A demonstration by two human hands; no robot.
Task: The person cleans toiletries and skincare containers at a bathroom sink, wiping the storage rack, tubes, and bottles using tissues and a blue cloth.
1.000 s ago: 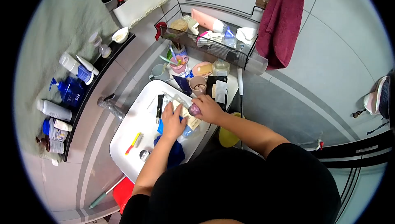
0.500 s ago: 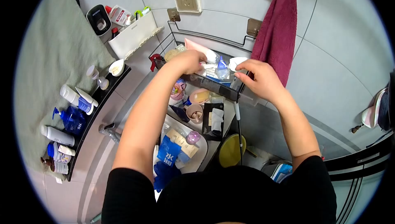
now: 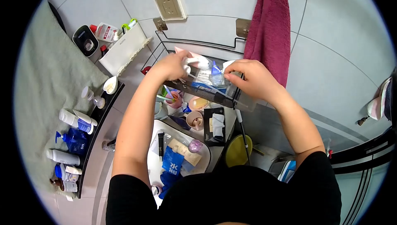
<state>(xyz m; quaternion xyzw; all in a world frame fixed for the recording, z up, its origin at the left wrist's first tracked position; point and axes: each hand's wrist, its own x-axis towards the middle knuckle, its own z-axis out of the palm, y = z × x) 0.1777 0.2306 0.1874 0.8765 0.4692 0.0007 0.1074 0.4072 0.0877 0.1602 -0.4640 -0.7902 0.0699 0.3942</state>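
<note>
Over a dark mesh basket [image 3: 198, 93] on the corner rack, my left hand [image 3: 170, 66] closes on a small white object [image 3: 190, 61], whose kind is blurred. A thin whitish strand slants across the basket from near it. My right hand [image 3: 253, 77] is at the basket's right end, fingers curled and thumb close to them, beside a white item [image 3: 227, 64] partly behind its fingers. What its fingertips hold, if anything, is hidden. Between the hands lie a clear bottle with a blue cap [image 3: 216, 73], a printed white packet [image 3: 203, 76] and a pink-and-white tube [image 3: 200, 61].
Below the basket are a pink cup [image 3: 194, 120], a black tissue box [image 3: 214, 128] and a white basin [image 3: 205, 161] holding packets. Bottles line a black shelf [image 3: 101, 113] at left. A maroon towel [image 3: 269, 30] hangs behind my right hand; a white bin [image 3: 126, 49] stands upper left.
My left hand has come up a little with the white object now showing in its fingers. My right hand's fingers have curled in closer. The view has shifted slightly.
</note>
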